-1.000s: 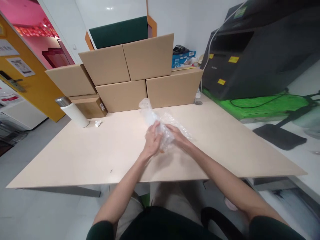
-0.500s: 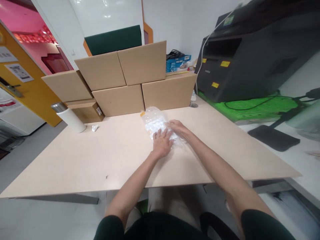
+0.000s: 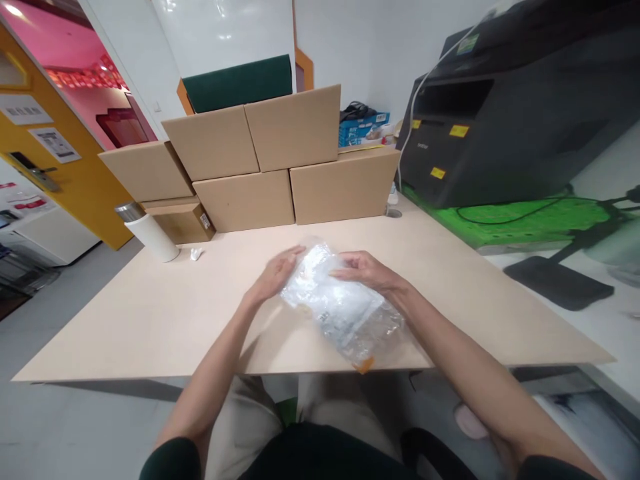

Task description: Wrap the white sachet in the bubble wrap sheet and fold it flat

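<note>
Right hand [image 3: 371,272] pinches the crinkled, clear plastic package [image 3: 336,298], seemingly steadying it; left hand [image 3: 276,272] flanks its edge, fingers extended, grip unclear

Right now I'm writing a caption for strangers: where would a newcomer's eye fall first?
Probably the shiny plastic packet at the hands, over the near middle of the table. Next, the brown cardboard boxes stacked along the back, topped by a dark green block. At right, the bulky dark machine with yellow labels stands out above a bright green surface.
</note>
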Tool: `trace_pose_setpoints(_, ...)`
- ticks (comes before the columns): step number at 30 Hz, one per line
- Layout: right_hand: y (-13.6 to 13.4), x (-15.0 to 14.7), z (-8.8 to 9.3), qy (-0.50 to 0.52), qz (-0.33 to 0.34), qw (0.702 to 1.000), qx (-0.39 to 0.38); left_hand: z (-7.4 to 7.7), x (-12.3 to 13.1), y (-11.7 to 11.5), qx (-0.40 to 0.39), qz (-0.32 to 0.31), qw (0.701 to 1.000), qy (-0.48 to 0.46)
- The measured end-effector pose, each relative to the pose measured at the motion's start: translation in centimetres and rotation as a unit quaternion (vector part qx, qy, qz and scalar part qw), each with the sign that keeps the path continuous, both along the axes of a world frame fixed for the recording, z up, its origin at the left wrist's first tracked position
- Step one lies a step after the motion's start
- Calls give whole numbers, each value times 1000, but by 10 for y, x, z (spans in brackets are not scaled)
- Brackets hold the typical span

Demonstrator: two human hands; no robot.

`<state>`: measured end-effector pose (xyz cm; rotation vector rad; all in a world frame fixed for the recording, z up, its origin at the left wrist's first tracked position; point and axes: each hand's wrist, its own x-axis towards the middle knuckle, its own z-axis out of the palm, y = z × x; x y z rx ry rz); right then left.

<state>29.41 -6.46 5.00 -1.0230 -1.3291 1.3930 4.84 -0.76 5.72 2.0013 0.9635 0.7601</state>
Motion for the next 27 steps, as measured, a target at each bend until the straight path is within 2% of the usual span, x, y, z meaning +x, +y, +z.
trace_pose_setpoints(2, -5, -6, 5, 12, -3, 1000, 1, 1, -14, -8, -165, -74, 978, -109)
trace_pose_setpoints(4, -1, -17, 4, 32, -22, 999, -7, -5, -21, -17, -285, -72, 931, -214)
trace_pose_setpoints(5, 4, -24, 0, 43, -39, 998, -13, -10, -23, -21, -317, -55, 911, -259)
trace_pose_setpoints(7, 16, -38, -12, 54, -80, 995, -29, -22, -23, -24, -324, -17, 888, -326)
trace_pose_setpoints(9, 31, -51, -28, 26, -135, 990, -43, -34, -19, -21, -296, 27, 883, -364)
trace_pose_setpoints(12, 52, -68, -49, -104, -226, 967, -51, -52, -13, -8, -271, 152, 879, -361)
trace_pose_setpoints(15, 63, -78, -60, -287, -285, 914, 30, -66, -12, 7, -228, 259, 897, -275)
trace_pose_setpoints(17, 65, -81, -63, -395, -289, 861, 138, -70, -13, 14, -130, 279, 935, -175)
trace_pose_setpoints(19, 65, -81, -66, -465, -252, 818, 225, -72, -17, 18, 2, 279, 959, -52)
trace_pose_setpoints(21, 64, -79, -71, -500, -176, 808, 259, -71, -22, 20, 98, 248, 962, 65)
trace_pose_setpoints(22, 65, -77, -73, -509, -135, 809, 259, -71, -25, 21, 117, 220, 962, 113)
trace_pose_setpoints(27, 68, -59, -78, -542, 20, 812, 215, -65, -47, 26, 96, 53, 953, 282)
